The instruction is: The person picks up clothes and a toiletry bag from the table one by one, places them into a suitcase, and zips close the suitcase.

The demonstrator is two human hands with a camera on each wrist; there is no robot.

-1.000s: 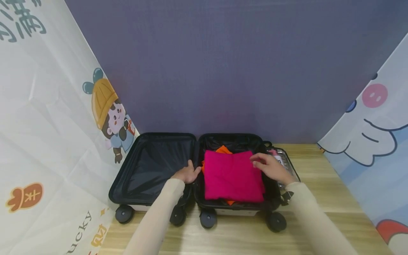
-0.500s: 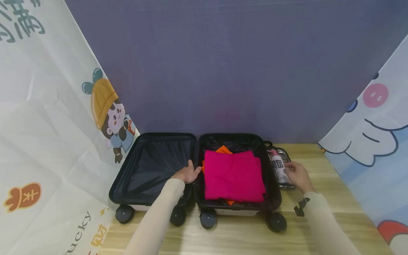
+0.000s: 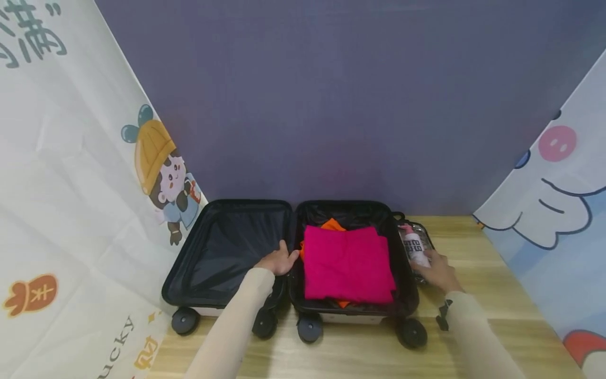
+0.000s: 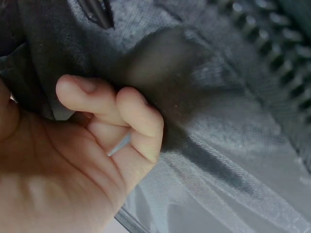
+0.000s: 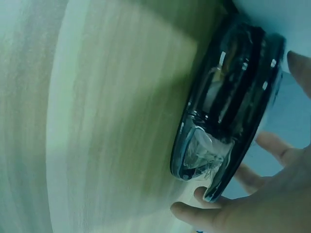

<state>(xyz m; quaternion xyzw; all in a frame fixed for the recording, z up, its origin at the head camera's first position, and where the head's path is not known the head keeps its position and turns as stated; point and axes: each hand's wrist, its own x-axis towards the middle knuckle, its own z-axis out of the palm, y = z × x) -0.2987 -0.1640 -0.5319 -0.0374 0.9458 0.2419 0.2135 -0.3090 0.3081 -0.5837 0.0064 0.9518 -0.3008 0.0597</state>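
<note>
An open black-lined suitcase (image 3: 232,247) lies flat, its halves side by side. Folded magenta cloth (image 3: 345,266) fills much of the right half, with orange fabric (image 3: 333,225) peeking out beneath. My left hand (image 3: 276,260) rests at the inner edge of the left half, thumb out; the left wrist view shows loosely bent fingers (image 4: 141,116) against the dark lining. Beside the suitcase lies a clear pouch with black trim (image 5: 228,102), holding a pink-topped pump bottle (image 3: 415,247). My right hand (image 3: 437,271) is at the pouch's near right edge, fingers spread around that edge.
Black suitcase wheels (image 3: 412,332) stick out toward the near side on the wood-grain surface (image 3: 487,295). A grey-blue panel (image 3: 331,105) stands behind the suitcase. Printed white sheets hang on the left (image 3: 85,184) and right (image 3: 525,200).
My right hand has left the right side of the magenta cloth, moved right to the pouch, then slid down toward its near edge. The left hand has stayed in place.
</note>
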